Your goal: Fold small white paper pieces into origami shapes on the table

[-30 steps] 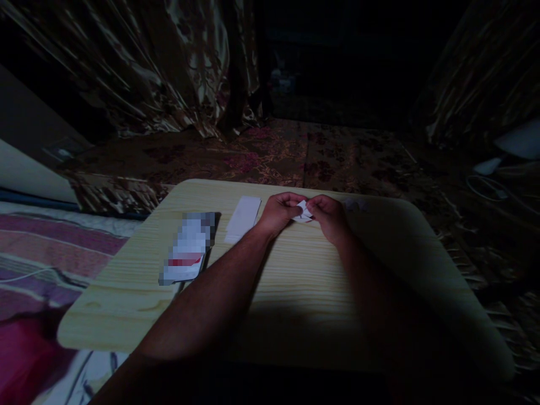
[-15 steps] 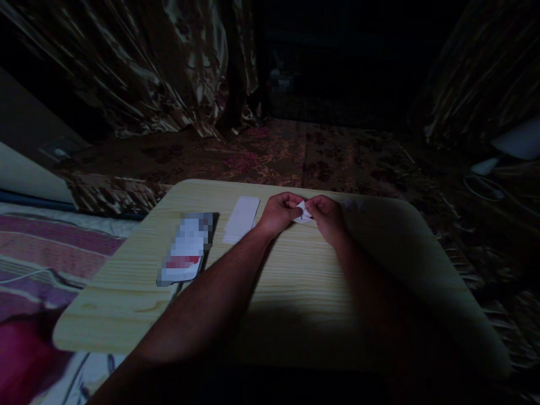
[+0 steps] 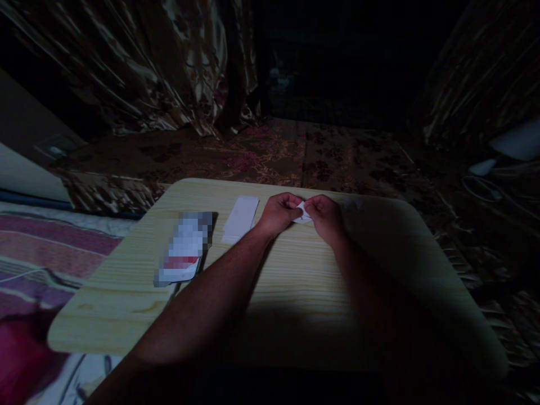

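Close together over the far part of the wooden table point(image 3: 304, 292), my two hands pinch one small piece of white paper point(image 3: 302, 218). My left hand point(image 3: 278, 215) grips its left side between thumb and fingers. On the other side my right hand point(image 3: 324, 216) holds it with thumb and fingertips. The paper looks folded, but my fingers cover much of it. Left of my left hand lies a small stack of white paper strips point(image 3: 241, 218). Beyond my right hand, in shadow, are several small pale pieces point(image 3: 353, 204), too dim to make out.
A phone-shaped object point(image 3: 185, 247), blurred out by pixelation, lies on the table's left side. Patterned curtains point(image 3: 189, 67) hang behind a cloth-covered ledge point(image 3: 253, 154). A striped bed cover point(image 3: 50, 247) is at left, and a pale lamp-like object point(image 3: 517, 140) with a cable at right.
The right fingers have shifted slightly on the small paper, and its raised part looks flatter between the hands. Both hands stay in about the same place.
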`<state>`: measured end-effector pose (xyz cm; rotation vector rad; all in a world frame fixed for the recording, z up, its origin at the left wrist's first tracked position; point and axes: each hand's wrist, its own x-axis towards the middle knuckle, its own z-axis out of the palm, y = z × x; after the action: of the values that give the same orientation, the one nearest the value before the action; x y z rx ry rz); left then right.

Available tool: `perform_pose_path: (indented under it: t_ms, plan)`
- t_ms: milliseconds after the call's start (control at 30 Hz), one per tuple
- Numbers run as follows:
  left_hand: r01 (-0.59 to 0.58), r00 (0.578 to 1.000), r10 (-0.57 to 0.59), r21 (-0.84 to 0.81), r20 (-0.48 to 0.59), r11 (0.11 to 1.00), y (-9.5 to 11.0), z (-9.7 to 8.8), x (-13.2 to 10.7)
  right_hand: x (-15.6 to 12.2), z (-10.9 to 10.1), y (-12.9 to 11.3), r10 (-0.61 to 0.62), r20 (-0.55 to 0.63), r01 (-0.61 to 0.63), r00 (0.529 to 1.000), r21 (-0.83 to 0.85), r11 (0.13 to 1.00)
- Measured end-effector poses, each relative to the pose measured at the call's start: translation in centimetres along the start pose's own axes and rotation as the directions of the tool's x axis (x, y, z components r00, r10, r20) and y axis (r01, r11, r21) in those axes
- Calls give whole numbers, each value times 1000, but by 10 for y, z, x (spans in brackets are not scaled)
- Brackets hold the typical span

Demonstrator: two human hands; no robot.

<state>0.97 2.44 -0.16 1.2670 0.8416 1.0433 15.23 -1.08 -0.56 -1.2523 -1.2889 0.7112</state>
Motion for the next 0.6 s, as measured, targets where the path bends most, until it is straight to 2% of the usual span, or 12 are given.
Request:
perform_pose_path:
  t_ms: [233,600]
  plan:
    - [-4,1000,4,4,7,1000,1,1,0,0,0,0,-4,-37,3,999,-25,1000]
    - [-13,1000,13,11,16,1000,-1,1,0,2,0,2,25,-40,-23,999,50,998]
